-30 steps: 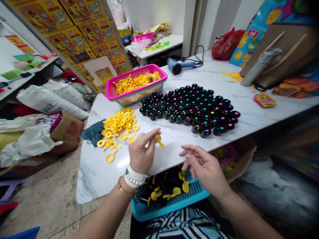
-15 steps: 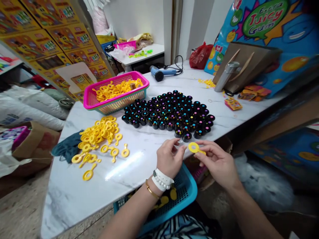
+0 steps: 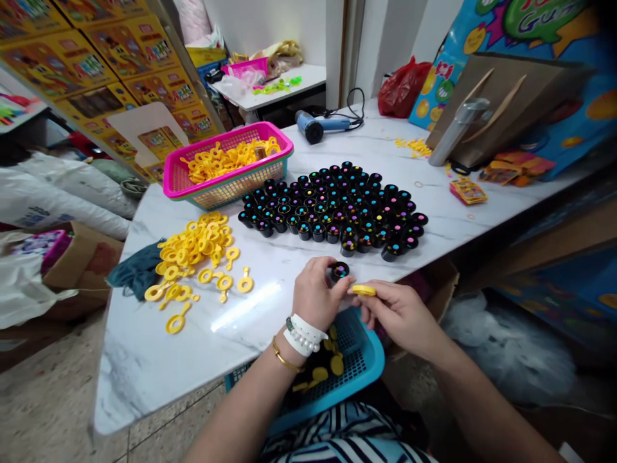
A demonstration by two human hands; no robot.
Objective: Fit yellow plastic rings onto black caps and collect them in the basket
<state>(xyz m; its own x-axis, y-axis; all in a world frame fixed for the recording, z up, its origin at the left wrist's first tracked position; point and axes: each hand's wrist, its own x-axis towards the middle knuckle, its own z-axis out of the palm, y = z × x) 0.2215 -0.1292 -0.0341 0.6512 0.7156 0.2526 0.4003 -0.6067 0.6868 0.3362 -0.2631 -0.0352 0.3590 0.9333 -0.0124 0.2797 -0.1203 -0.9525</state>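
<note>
My left hand (image 3: 314, 292) is closed around a small black cup (image 3: 340, 272) with coloured bits inside, at the table's front edge. Between the thumb and fingers of my right hand (image 3: 402, 315) is a yellow ring piece (image 3: 363, 290), seen edge-on just right of the left thumb. Beyond the hands stands a cluster of similar black cups (image 3: 318, 230). On the left lies a loose heap of yellow ring pieces (image 3: 195, 244) with short stems. Below my hands, a blue basket (image 3: 369, 360) contains several yellow and black pieces.
A pink basket (image 3: 168, 183) of yellow pieces stands behind the heap, beside a dark cloth (image 3: 135, 269). Farther back lie a blue hair dryer (image 3: 321, 123) and a red bag (image 3: 403, 89). A metal cylinder (image 3: 456, 135) leans by a brown paper bag (image 3: 511, 103) at right.
My left hand has taken hold of one black cup and drawn it away from the cluster. My right hand has moved left and turned the yellow ring piece edge-on.
</note>
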